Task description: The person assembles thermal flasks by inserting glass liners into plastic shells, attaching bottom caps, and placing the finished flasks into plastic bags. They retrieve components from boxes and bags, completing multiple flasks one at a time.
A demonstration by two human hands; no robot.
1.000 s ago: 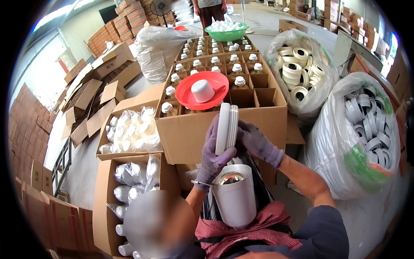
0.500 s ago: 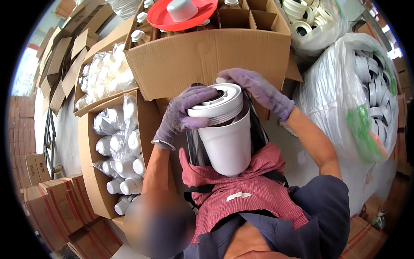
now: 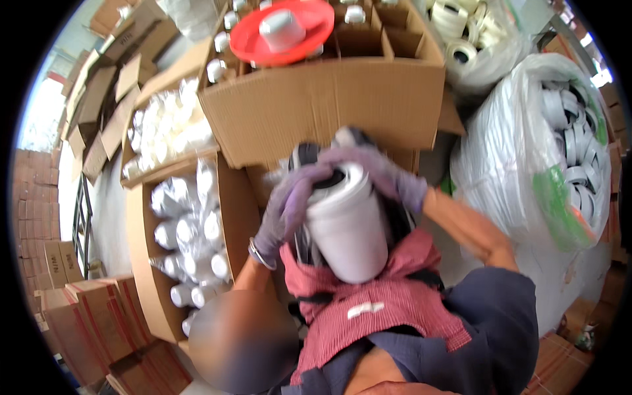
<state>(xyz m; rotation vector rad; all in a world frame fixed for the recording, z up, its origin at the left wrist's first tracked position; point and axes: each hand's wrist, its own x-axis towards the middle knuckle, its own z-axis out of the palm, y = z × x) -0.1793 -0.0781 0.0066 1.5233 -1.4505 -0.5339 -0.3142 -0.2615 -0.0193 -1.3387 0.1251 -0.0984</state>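
Note:
A white cylindrical canister (image 3: 350, 242) leans upright in my lap against the red checked apron (image 3: 375, 313). Its white ringed lid (image 3: 355, 180), dark in the middle, sits on the mouth. My left hand (image 3: 287, 204), in a purple-grey glove, is closed round the left side of the lid. From the far right side, my right hand (image 3: 382, 174), gloved alike, curls over the lid's top and rim. Motion blurs the fingers of both hands. Beyond them, partly hidden, are dark striped trouser knees (image 3: 305, 155).
Ahead stands a divided carton (image 3: 322, 105) of white-capped bottles, with a red dish (image 3: 249, 33) and white cap (image 3: 282, 29) on top. Left are cartons of bagged white bottles (image 3: 187, 237) and pale parts (image 3: 168, 122). Right is a clear sack (image 3: 497, 151) of white rings.
The lid was tilted and partly raised from the canister; now it sits down on the mouth. My right hand has come in from behind onto the lid.

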